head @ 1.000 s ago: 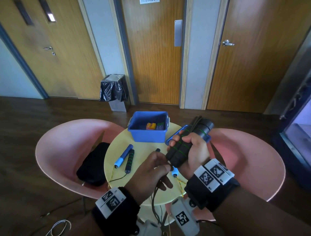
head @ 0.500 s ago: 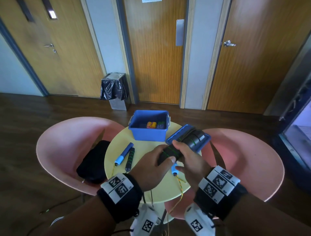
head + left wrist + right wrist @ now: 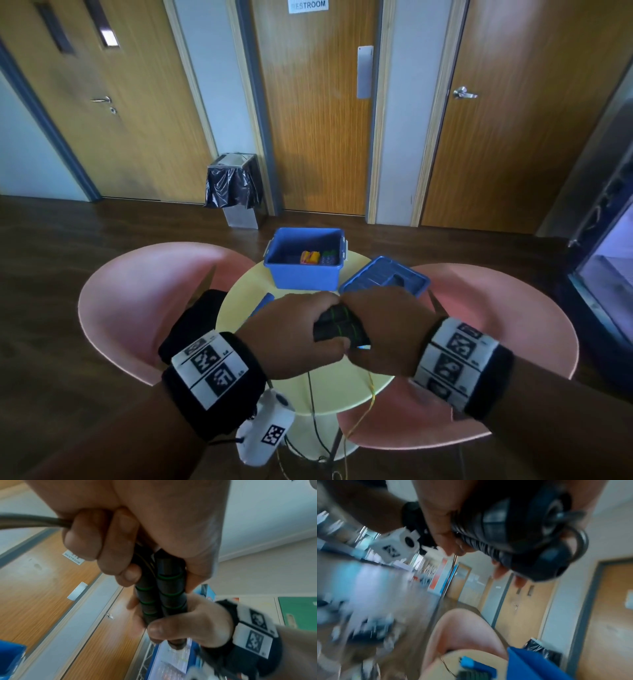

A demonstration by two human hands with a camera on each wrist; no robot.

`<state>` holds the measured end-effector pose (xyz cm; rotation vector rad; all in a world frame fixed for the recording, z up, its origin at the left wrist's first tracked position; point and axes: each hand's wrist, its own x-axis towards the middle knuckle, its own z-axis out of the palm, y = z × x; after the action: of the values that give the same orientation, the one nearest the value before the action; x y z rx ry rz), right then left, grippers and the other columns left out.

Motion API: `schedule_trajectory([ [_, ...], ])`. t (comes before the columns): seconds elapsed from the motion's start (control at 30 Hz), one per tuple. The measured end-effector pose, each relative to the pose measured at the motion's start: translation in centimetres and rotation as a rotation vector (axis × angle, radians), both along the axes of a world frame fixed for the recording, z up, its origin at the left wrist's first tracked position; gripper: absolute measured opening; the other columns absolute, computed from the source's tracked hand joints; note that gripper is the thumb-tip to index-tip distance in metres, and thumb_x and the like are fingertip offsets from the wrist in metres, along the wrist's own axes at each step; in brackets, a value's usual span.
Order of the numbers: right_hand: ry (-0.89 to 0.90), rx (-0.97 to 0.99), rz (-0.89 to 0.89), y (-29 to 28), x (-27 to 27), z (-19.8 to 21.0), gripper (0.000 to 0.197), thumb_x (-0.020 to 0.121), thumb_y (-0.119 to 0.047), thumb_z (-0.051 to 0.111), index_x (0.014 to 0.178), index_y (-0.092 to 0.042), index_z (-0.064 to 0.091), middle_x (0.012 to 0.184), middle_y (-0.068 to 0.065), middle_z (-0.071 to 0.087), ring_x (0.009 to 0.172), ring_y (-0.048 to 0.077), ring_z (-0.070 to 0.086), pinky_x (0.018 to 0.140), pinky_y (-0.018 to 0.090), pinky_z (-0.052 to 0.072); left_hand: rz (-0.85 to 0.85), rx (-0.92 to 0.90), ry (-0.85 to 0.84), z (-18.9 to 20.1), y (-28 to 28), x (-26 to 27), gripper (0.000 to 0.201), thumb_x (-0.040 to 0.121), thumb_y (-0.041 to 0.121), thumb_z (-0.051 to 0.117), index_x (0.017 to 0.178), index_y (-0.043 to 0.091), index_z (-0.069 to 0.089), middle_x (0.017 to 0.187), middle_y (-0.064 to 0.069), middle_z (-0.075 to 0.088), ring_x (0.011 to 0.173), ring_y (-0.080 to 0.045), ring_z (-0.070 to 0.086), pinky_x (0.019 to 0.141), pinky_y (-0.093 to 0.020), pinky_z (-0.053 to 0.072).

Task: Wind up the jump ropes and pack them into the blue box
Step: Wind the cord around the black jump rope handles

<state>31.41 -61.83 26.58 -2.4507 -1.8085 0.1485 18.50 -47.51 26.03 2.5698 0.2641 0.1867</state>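
Two black jump rope handles with green rings (image 3: 337,327) lie side by side over the round yellow table (image 3: 239,308). My left hand (image 3: 294,332) grips one end (image 3: 145,577) and its black cord (image 3: 34,520), which runs off to the left. My right hand (image 3: 383,325) grips the other end (image 3: 171,615), and the handle caps (image 3: 522,534) sit close to the right wrist camera. The open blue box (image 3: 305,274) stands at the table's far side with small coloured items inside. A second rope's blue handle (image 3: 262,303) peeks out beside my left hand.
The blue lid (image 3: 383,277) lies right of the box. Pink chairs (image 3: 137,301) flank the table, the left one holding a black bag (image 3: 191,318). Black and yellow cords (image 3: 370,394) hang off the table's near edge. A bin (image 3: 236,188) stands by the doors.
Both hands have come down and toward me with the black handles, which went from upright to lying flat. My left hand has moved from the cord onto the handles.
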Motion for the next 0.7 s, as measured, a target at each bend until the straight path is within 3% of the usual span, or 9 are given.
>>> schedule_trajectory([
  [0.03,0.115,0.032,-0.02,0.2,0.1,-0.2,0.034,0.072,-0.05,0.054,0.098,-0.03,0.048,0.089,-0.008,0.06,0.085,0.018,0.062,0.078,0.04,0.053,0.018,-0.035,-0.02,0.3,0.1,-0.1,0.047,0.069,0.058,0.058,0.113,0.04,0.056,0.086,0.016,0.067,0.08,0.0,0.064,0.074,-0.032,0.055],
  [0.1,0.212,0.07,-0.042,0.5,0.0,-0.6,0.025,0.073,-0.042,0.051,0.094,-0.029,0.046,0.084,-0.007,0.058,0.077,0.019,0.061,0.073,0.041,0.054,0.046,-0.154,-0.081,0.4,0.2,-0.5,0.045,0.067,0.056,0.064,0.11,0.042,0.057,0.085,0.015,0.069,0.079,-0.001,0.066,0.075,-0.031,0.056],
  [0.23,-0.005,0.238,-0.108,0.7,-0.6,-1.4,0.026,0.077,-0.045,0.041,0.092,-0.024,0.045,0.085,-0.006,0.058,0.076,0.023,0.059,0.072,0.037,0.048,0.189,-0.414,-0.193,0.6,0.1,-0.9,0.048,0.074,0.048,0.074,0.116,0.036,0.055,0.075,0.014,0.067,0.061,-0.002,0.062,0.059,-0.016,0.046],
  [0.33,-0.153,0.374,-0.131,0.7,-1.2,-1.9,0.032,0.07,-0.044,0.04,0.085,-0.018,0.052,0.073,-0.001,0.058,0.061,0.028,0.058,0.061,0.04,0.047,0.219,-0.527,-0.153,0.7,-0.2,-1.1,0.037,0.084,0.054,0.059,0.103,0.022,0.064,0.057,0.016,0.06,0.05,-0.001,0.053,0.057,-0.02,0.041],
  [0.4,-0.21,0.366,-0.158,0.6,-1.4,-1.8,0.035,0.068,-0.044,0.041,0.085,-0.017,0.056,0.071,0.0,0.058,0.059,0.029,0.057,0.059,0.042,0.048,0.296,-0.778,-0.106,0.7,-0.3,-1.1,0.039,0.1,0.047,0.046,0.095,0.018,0.071,0.057,0.011,0.063,0.05,-0.005,0.055,0.055,-0.023,0.039],
  [0.47,-0.242,0.327,-0.166,0.6,-1.7,-1.6,0.036,0.068,-0.044,0.041,0.087,-0.018,0.058,0.073,-0.001,0.058,0.061,0.028,0.057,0.06,0.042,0.048,0.333,-1.031,-0.031,1.2,-0.2,-1.5,0.044,0.106,0.035,0.034,0.103,0.014,0.073,0.07,0.0,0.072,0.05,-0.005,0.061,0.049,-0.015,0.042],
  [0.57,-0.227,0.285,-0.188,0.5,-1.7,-1.2,0.038,0.068,-0.045,0.039,0.09,-0.02,0.057,0.077,-0.002,0.059,0.065,0.028,0.058,0.064,0.043,0.049,0.266,-1.085,0.024,1.3,0.3,-1.9,0.043,0.105,0.034,0.031,0.115,0.013,0.067,0.065,0.0,0.068,0.042,-0.005,0.051,0.038,-0.012,0.028],
  [0.63,-0.16,0.23,-0.194,0.5,-1.9,-0.6,0.041,0.07,-0.047,0.036,0.096,-0.021,0.056,0.084,-0.003,0.06,0.074,0.027,0.06,0.071,0.043,0.048,0.224,-1.089,-0.003,1.0,0.7,-2.0,0.039,0.102,0.037,0.037,0.103,0.016,0.07,0.061,0.002,0.063,0.043,-0.005,0.044,0.042,-0.016,0.018],
  [0.7,-0.014,0.221,-0.23,0.4,-1.6,0.0,0.037,0.073,-0.042,0.039,0.102,-0.023,0.051,0.093,-0.005,0.06,0.085,0.024,0.059,0.078,0.039,0.046,0.145,-1.03,-0.046,0.7,0.9,-1.9,0.031,0.091,0.043,0.049,0.076,0.021,0.065,0.056,0.001,0.049,0.045,-0.007,0.035,0.047,-0.021,0.017],
])
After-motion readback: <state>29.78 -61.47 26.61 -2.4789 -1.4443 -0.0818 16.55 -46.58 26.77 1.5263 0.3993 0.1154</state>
